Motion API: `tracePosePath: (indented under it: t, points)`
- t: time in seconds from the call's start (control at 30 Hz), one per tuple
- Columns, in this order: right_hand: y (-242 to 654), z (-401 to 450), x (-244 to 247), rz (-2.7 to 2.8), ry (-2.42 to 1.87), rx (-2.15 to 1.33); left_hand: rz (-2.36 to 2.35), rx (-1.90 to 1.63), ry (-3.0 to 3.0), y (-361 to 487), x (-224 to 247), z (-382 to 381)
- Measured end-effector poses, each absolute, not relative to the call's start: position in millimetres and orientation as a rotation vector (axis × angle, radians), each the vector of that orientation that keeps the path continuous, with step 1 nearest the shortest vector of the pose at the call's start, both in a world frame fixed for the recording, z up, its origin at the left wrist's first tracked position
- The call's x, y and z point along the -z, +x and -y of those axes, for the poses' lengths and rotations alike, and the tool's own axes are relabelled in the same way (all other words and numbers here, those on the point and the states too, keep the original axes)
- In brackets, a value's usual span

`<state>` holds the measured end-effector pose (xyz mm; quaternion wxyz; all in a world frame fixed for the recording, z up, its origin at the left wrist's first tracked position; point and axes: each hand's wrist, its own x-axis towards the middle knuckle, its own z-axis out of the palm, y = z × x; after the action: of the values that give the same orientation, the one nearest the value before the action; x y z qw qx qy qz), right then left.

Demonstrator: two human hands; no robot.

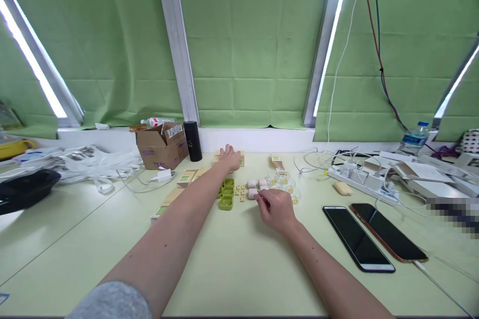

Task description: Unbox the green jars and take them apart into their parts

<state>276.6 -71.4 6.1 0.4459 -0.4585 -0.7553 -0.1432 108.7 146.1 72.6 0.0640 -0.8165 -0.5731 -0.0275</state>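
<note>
My left hand (231, 156) reaches to the back of the table, over small cardboard boxes (242, 158) with green labels. Its fingers look spread, and it touches or hovers just above them. My right hand (277, 209) is closed in a pinch beside pale pink blocks (252, 193); whatever its fingertips hold is hidden. Between my hands are green square cups (226, 203) in a cluster and several tiny yellow pieces (242, 192). Clear plastic cups (295, 196) with yellow centres stand behind my right hand. More cardboard boxes (164, 208) lie left, partly behind my left forearm.
Two phones (357, 239) (389, 232) lie at the right, near a beige rounded object (343, 188) and a power strip (364, 184) with tangled cables. A brown carton (162, 149) and a black cylinder (192, 141) stand at the back left. White plastic packaging (108, 164) covers the far left.
</note>
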Motion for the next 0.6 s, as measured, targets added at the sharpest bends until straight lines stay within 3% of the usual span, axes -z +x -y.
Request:
tracePosePath:
  t: [0.33, 0.6]
  points:
    - [275, 71, -8, 1.870, -1.129, 0.355, 1.602, 0.280, -2.622, 112, -65, -136]
    - [278, 70, -6, 1.821, -1.104, 0.360, 1.712, 0.704, -2.730, 107, -68, -127]
